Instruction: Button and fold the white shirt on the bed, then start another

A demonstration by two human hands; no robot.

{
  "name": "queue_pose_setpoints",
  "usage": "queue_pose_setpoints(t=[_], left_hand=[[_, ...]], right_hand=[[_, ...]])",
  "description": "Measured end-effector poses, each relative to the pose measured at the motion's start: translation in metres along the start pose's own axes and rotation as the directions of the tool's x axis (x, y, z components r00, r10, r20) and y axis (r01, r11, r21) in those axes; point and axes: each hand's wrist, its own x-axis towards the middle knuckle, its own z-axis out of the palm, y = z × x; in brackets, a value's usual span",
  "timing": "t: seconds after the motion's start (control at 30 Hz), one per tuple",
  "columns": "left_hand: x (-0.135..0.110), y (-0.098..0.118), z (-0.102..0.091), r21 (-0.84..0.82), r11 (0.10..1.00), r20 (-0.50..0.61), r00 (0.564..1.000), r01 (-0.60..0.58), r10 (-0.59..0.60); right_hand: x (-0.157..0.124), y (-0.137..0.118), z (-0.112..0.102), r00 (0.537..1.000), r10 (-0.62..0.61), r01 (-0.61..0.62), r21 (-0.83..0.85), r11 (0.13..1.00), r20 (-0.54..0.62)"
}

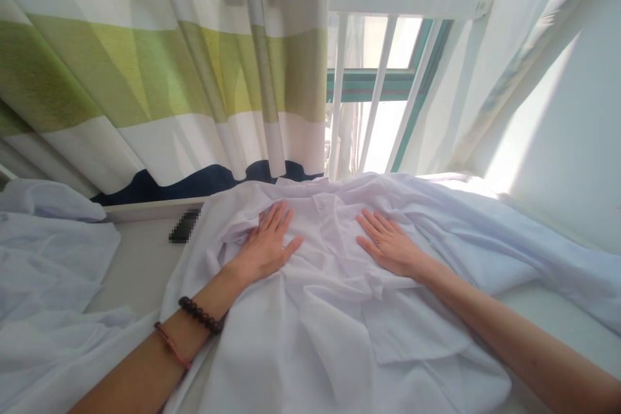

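A white garment (334,330), wrinkled and with a patch pocket, is spread on a pale table (140,265) in front of me. My left hand (266,242) lies flat on its upper part, fingers stretched out and pointing away from me. My right hand (388,242) rests flat on the cloth a little to the right, fingers also extended. Both palms press on the fabric near the collar area. Two bracelets, one of dark beads and one red cord, circle my left wrist.
More white cloth (48,259) is heaped at the left. A small dark blurred object (184,226) lies on the table by the garment. Behind hangs a curtain (160,71) striped green, white and navy, and a window with white bars (388,65).
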Motion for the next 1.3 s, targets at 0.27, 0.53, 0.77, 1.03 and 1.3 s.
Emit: queue_pose_setpoints(t=[0.27, 0.53, 0.77, 1.03, 1.3], left_hand=[[0.009, 0.004, -0.053, -0.058, 0.998, -0.183, 0.983, -0.034, 0.023], [0.053, -0.018, -0.061, 0.249, 0.958, -0.208, 0.974, 0.139, -0.087], [0.069, -0.035, -0.084, 0.238, 0.963, -0.273, 0.960, 0.127, -0.059], [0.088, -0.007, -0.102, 0.236, 0.964, -0.360, 0.933, 0.119, -0.027], [0.038, 0.021, -0.021, 0.308, 0.937, -0.225, 0.970, 0.163, -0.095]], right_hand=[[0.034, 0.018, -0.033, 0.912, 0.074, -0.036, 0.101, 0.994, -0.403], [0.084, 0.032, -0.043, 0.928, 0.040, -0.045, -0.003, 0.999, -0.370], [0.095, 0.041, -0.067, 0.897, 0.083, -0.058, 0.072, 0.996, -0.435], [0.116, 0.027, -0.084, 0.895, 0.217, -0.183, 0.123, 0.975, -0.390], [0.055, -0.005, -0.017, 0.964, -0.087, 0.095, 0.020, 0.995, -0.251]])
